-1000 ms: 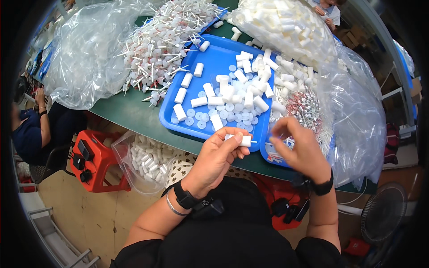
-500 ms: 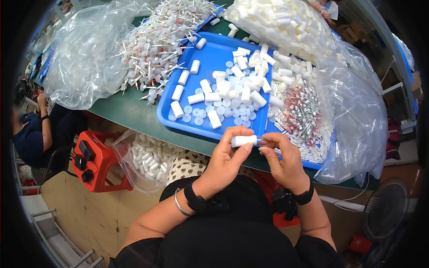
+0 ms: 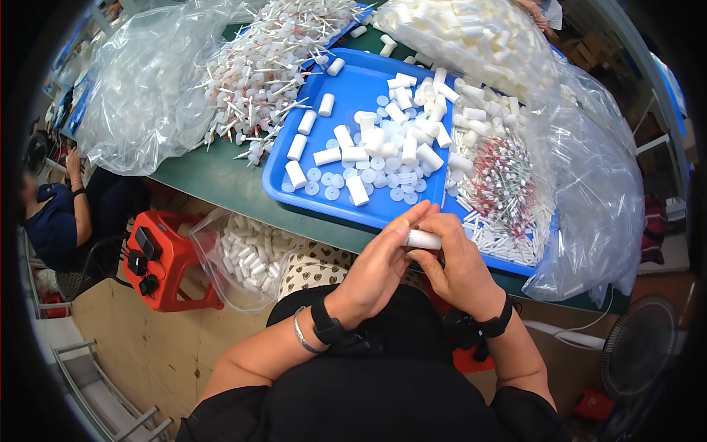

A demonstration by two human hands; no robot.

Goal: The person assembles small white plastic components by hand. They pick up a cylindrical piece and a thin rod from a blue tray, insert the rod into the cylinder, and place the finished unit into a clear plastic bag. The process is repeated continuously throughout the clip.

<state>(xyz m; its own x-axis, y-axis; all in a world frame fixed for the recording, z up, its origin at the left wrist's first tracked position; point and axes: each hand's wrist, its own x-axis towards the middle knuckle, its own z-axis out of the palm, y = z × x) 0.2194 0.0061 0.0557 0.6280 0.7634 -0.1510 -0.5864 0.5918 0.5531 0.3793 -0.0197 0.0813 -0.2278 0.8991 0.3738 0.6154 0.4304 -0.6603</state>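
White tube (image 3: pixel 423 239) between both hands; blue tray (image 3: pixel 346 99) of white tubes and pale caps; green tabletop (image 3: pixel 213 180); red stool (image 3: pixel 166 258); red-and-white sticks (image 3: pixel 501 180); black clothing.

From my remote seat this reads as a small assembly workshop: a green table (image 3: pixel 213 180) heaped with clear bags of white plastic tubes (image 3: pixel 471 33), a blue tray (image 3: pixel 361 214) of caps and tubes, and another person (image 3: pixel 55 221) seated alongside.
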